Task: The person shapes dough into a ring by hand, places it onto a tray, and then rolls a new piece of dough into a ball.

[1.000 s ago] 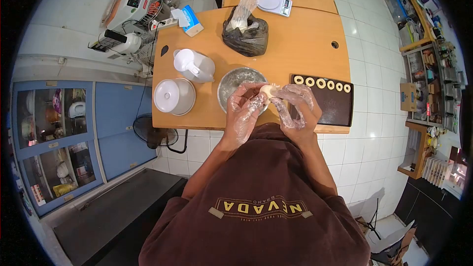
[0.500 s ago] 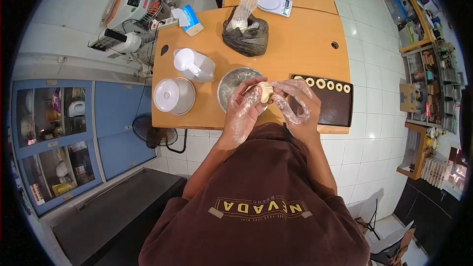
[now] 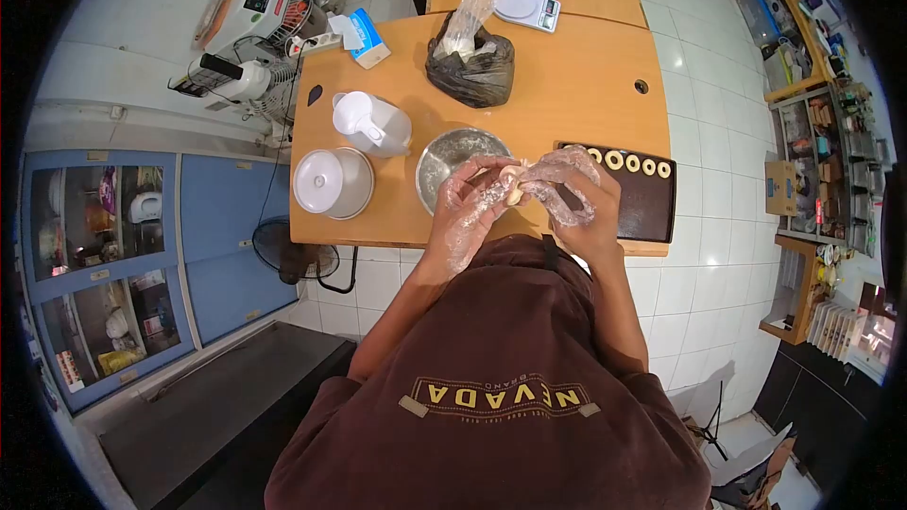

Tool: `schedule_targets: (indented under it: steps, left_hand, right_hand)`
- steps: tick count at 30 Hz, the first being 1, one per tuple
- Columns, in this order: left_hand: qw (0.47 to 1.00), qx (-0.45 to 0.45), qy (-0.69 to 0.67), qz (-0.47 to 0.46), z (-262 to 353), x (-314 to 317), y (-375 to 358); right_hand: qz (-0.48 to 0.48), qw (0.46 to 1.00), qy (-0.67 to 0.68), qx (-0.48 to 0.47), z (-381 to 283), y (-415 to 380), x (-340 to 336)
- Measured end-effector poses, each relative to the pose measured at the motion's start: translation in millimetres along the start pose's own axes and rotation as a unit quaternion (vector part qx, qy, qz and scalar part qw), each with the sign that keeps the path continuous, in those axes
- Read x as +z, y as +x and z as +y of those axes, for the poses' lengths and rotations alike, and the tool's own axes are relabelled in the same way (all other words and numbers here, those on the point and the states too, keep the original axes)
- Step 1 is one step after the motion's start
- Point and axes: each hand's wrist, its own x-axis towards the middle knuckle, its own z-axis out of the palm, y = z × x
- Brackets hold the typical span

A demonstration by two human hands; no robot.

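Note:
A small piece of pale dough (image 3: 514, 193) is held between my two floury hands, close to the table's front edge. My left hand (image 3: 470, 208) pinches it from the left, thumb and fingers closed on it. From the right, my right hand (image 3: 574, 191) grips the same dough with its fingertips, which partly cover it. Behind my left hand is a metal bowl (image 3: 453, 153) dusted with flour. A dark baking tray (image 3: 644, 206) lies beyond my right hand, with a row of ring-shaped dough pieces (image 3: 632, 163) along its far side.
On the left of the wooden table (image 3: 567, 76) stand a white lidded container (image 3: 331, 184) and a white pitcher (image 3: 373, 123). A black plastic bag (image 3: 470, 76), a white kitchen scale (image 3: 527, 9) and a blue tissue box (image 3: 368, 38) are farther back. A fan (image 3: 283, 250) stands below the left edge.
The dough has been turned and squeezed between my fingers, and less of it shows. My right hand has closed in slightly around it.

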Motion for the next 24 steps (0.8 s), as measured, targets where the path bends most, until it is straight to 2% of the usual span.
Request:
schedule_targets:
  steps: [5,8,11,12,18,24]
  left_hand:
    - [1.000,0.020,-0.001,0.023,-1.4,5.4,-1.1]
    - [0.998,0.042,0.028,0.045,0.7,7.9,-2.2]
    - [0.987,0.099,0.113,0.049,4.2,10.2,-2.7]
    - [0.980,0.122,0.150,0.046,5.1,10.2,-2.9]
    - [0.974,0.174,0.138,0.053,4.0,13.4,-6.5]
    - [0.964,0.182,0.186,0.056,4.9,9.8,-7.6]
  right_hand:
    - [0.033,0.999,0.007,-0.006,-1.3,-1.4,6.2]
    - [0.076,0.990,0.094,0.074,-3.2,-4.3,14.0]
    - [0.051,0.993,0.076,0.077,-8.3,-2.6,9.2]
    - [0.054,0.994,0.065,0.067,-9.8,-2.2,8.8]
    - [0.063,0.998,0.002,0.025,-13.1,-1.1,10.8]
    - [0.056,0.998,-0.028,-0.002,-17.0,-1.3,12.2]
